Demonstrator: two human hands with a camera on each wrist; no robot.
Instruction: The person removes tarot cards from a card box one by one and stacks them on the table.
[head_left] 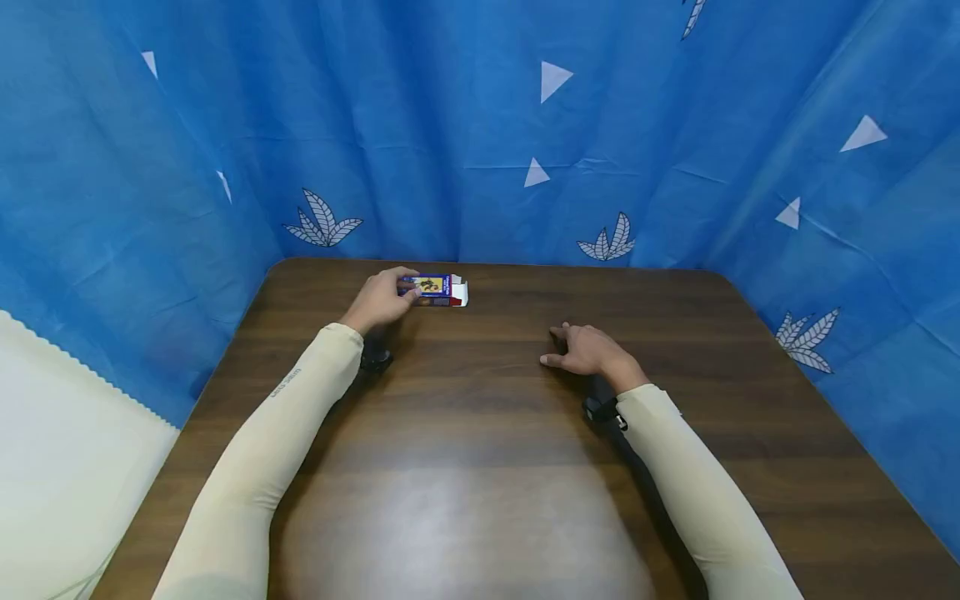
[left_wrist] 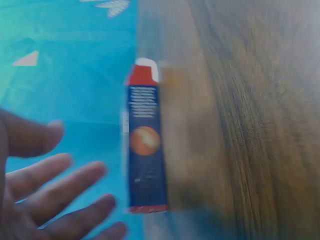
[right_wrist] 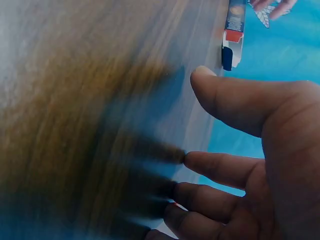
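Observation:
A small blue carton with a red end and an open white flap lies flat near the far edge of the brown wooden table. My left hand is at the carton's left end with its fingers spread. In the left wrist view the carton lies just past the straight fingers of my left hand, with a small gap between them. My right hand rests on the table right of centre, fingers relaxed and holding nothing. The right wrist view shows the right hand spread over the wood, with the carton far off.
Blue curtains printed with white triangles and leaves hang close behind and to both sides of the table. A pale cloth lies off the table's left edge. Black wrist straps sit on both cream sleeves.

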